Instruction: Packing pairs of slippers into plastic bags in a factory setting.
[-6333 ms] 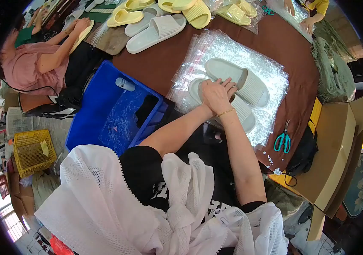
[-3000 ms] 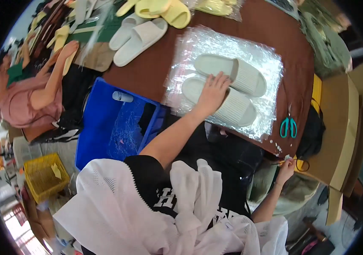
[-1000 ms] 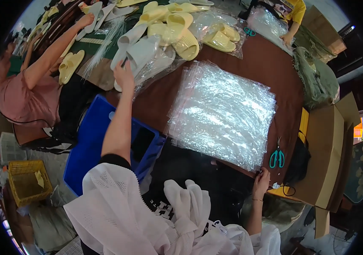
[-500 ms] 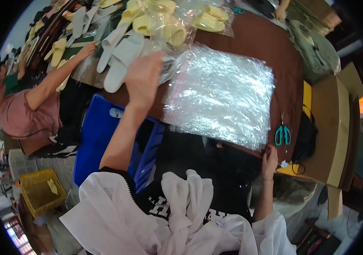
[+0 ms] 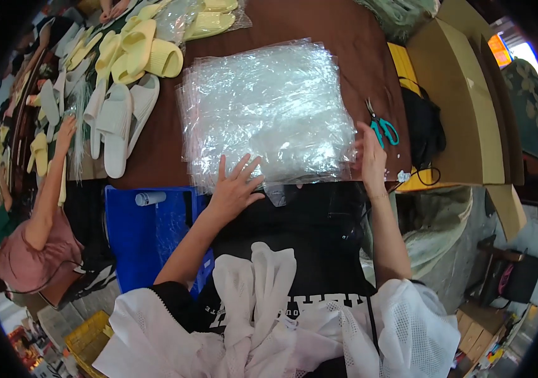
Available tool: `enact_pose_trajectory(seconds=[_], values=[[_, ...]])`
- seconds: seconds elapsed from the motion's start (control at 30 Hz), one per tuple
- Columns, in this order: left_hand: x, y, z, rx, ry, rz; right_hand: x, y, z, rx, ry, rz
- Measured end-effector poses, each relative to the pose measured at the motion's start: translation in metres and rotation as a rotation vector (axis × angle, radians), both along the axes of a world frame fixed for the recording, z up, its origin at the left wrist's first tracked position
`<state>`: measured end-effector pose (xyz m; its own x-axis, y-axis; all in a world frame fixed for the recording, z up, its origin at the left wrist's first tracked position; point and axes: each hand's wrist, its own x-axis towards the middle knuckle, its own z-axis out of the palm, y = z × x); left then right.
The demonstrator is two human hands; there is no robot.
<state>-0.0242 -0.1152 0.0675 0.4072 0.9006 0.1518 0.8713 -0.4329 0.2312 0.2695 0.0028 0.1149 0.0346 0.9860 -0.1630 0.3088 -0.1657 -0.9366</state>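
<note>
There is a single view, from a wide fisheye camera worn on the person's head. It looks steeply down and slightly forward over the person's own chest and white mesh garment (image 5: 269, 315) at the brown tabletop (image 5: 319, 25), from close above, so both forearms enter from the lower edge. The left hand (image 5: 234, 189) and right hand (image 5: 373, 157) sit near the middle, on the stack of clear plastic bags (image 5: 269, 107). Straight edges bend toward the dark round rim. The picture's left takes in a blue plastic crate (image 5: 136, 233) and a seated co-worker's pink sleeve (image 5: 36, 258); its right takes in tan cardboard sheets (image 5: 464, 101). With one view, no overlap exists.
</note>
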Motion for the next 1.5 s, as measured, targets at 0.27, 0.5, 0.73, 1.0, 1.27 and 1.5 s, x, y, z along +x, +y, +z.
enact_pose_trajectory(seconds=[0.27,0.5,0.73,1.0,1.27,1.5], values=[[-0.016,-0.001,0.007,-0.005,-0.122,0.112,0.002,0.046,-0.017,-0.080,0.206,0.195],[0.012,0.013,0.027,0.008,-0.113,0.351,0.006,0.038,-0.022,-0.068,0.286,0.266],[-0.020,-0.006,0.025,0.151,0.032,0.695,0.032,0.028,-0.047,-0.057,0.111,0.304],[-0.042,-0.015,0.012,-0.353,-1.296,0.893,0.019,0.035,-0.033,-0.087,-0.109,0.517],[-0.080,-0.013,0.038,-0.199,-1.274,0.817,0.036,0.018,-0.030,-0.256,0.245,0.336],[-0.081,-0.003,0.013,-0.334,-1.281,0.705,0.012,-0.005,-0.032,-0.121,-0.190,0.123]])
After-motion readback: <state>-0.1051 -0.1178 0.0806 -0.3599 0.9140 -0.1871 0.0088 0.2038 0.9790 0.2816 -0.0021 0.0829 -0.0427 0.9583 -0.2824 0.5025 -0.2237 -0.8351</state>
